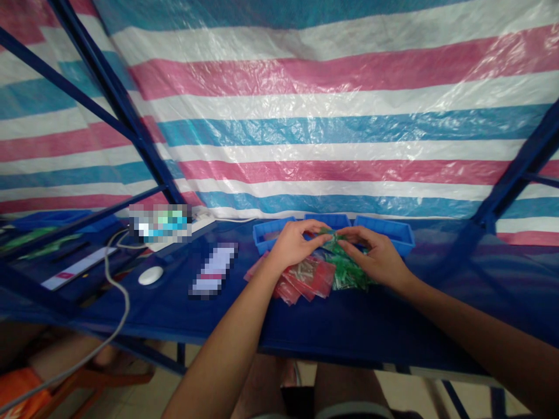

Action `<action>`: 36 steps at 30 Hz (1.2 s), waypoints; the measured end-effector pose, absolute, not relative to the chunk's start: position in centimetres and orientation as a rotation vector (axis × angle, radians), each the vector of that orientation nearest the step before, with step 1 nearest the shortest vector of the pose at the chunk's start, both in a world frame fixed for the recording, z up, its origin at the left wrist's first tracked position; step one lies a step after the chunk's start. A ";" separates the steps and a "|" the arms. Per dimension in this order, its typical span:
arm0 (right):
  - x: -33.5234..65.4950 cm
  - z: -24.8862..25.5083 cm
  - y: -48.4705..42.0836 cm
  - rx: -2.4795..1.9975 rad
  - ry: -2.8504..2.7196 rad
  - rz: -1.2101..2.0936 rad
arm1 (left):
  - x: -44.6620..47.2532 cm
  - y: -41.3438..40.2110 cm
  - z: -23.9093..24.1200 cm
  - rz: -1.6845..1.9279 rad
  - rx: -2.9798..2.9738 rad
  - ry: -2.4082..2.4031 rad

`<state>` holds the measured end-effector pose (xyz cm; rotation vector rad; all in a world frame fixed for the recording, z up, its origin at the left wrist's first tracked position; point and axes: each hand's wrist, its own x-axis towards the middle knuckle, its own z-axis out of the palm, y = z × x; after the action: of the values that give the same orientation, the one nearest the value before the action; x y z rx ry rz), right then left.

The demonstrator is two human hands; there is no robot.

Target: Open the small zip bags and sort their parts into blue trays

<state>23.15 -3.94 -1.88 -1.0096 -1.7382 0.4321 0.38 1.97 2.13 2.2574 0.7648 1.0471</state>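
Note:
My left hand and my right hand meet over the blue table. Between their fingertips they pinch a small green plastic bag, its lower part hard to separate from the pile. Under my left hand lies a fanned pile of red plastic bags, with something brownish showing through the top one. A heap of green plastic bags lies beside it, partly beneath my right hand. Just behind my hands are three blue bins, partly covered by my fingers.
To the left are a blurred-out phone, a white oval object and a power strip. A grey cable hangs over the table edge. Blue metal posts frame the striped sheet. Another person's leg shows lower left.

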 end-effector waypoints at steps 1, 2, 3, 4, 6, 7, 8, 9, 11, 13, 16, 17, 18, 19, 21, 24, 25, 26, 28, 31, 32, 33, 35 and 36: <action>23.1 -2.0 -3.9 -1.015 -1.678 0.459 | 0.6 1.9 2.0 1.072 2.199 0.741; 23.1 -2.1 -3.8 -1.011 -1.628 0.491 | 0.8 1.8 1.8 1.090 2.144 0.721; 23.1 -2.2 -3.8 -0.999 -1.592 0.527 | 1.0 1.8 1.7 1.100 2.098 0.705; 23.0 -2.1 -3.8 -0.984 -1.570 0.568 | 1.2 1.8 1.5 1.105 2.062 0.696; 23.1 -2.0 -3.7 -0.955 -1.548 0.655 | 1.4 1.8 1.2 1.112 2.012 0.681; 23.1 -1.9 -3.6 -0.944 -1.536 0.689 | 1.6 1.8 1.1 1.113 1.994 0.670; 23.2 -1.8 -3.5 -0.936 -1.522 0.715 | 1.6 1.9 1.0 1.111 1.979 0.654; 23.2 -1.7 -3.5 -0.930 -1.506 0.734 | 1.7 1.9 0.9 1.106 1.967 0.633; 23.3 -1.6 -3.4 -0.919 -1.475 0.754 | 1.7 2.0 0.8 1.084 1.945 0.587; 23.2 -1.6 -3.5 -0.908 -1.459 0.768 | 1.7 2.0 0.6 1.060 1.931 0.559; 23.0 -1.7 -3.6 -0.901 -1.445 0.794 | 1.7 2.1 0.3 1.052 1.929 0.549; 23.0 -1.7 -3.6 -0.900 -1.436 0.805 | 1.8 2.1 0.2 1.051 1.937 0.547; 23.0 -1.6 -3.6 -0.900 -1.425 0.818 | 1.9 2.0 0.1 1.051 1.952 0.546; 23.0 -1.6 -3.6 -0.899 -1.412 0.832 | 2.1 1.9 0.1 1.056 1.974 0.549; 23.1 -1.5 -3.4 -0.904 -1.377 0.860 | 2.3 1.5 0.2 1.101 2.050 0.581; 23.4 -1.6 -3.0 -0.910 -1.304 0.880 | 2.5 0.6 0.8 1.227 2.274 0.615; 23.5 -1.7 -2.8 -0.904 -1.275 0.878 | 2.5 0.3 1.1 1.251 2.382 0.599; 23.6 -1.8 -2.7 -0.890 -1.250 0.880 | 2.4 0.1 1.4 1.262 2.494 0.577; 23.7 -2.0 -2.6 -0.856 -1.223 0.901 | 2.4 -0.1 1.6 1.267 2.673 0.513; 23.6 -2.1 -2.6 -0.831 -1.239 0.955 | 2.3 0.3 1.5 1.285 2.771 0.446; 23.6 -2.1 -2.6 -0.833 -1.250 0.973 | 2.3 0.5 1.4 1.287 2.772 0.433; 23.5 -2.1 -2.7 -0.837 -1.257 0.991 | 2.3 0.6 1.3 1.287 2.767 0.426; 23.4 -1.9 -2.9 -0.839 -1.257 1.034 | 2.2 0.8 1.3 1.297 2.740 0.420; 23.4 -1.7 -3.0 -0.835 -1.251 1.053 | 2.2 0.8 1.3 1.316 2.713 0.425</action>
<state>23.36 -2.99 -1.74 -0.8354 -1.2515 1.0532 2.22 0.83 1.32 2.7133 0.4248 1.3158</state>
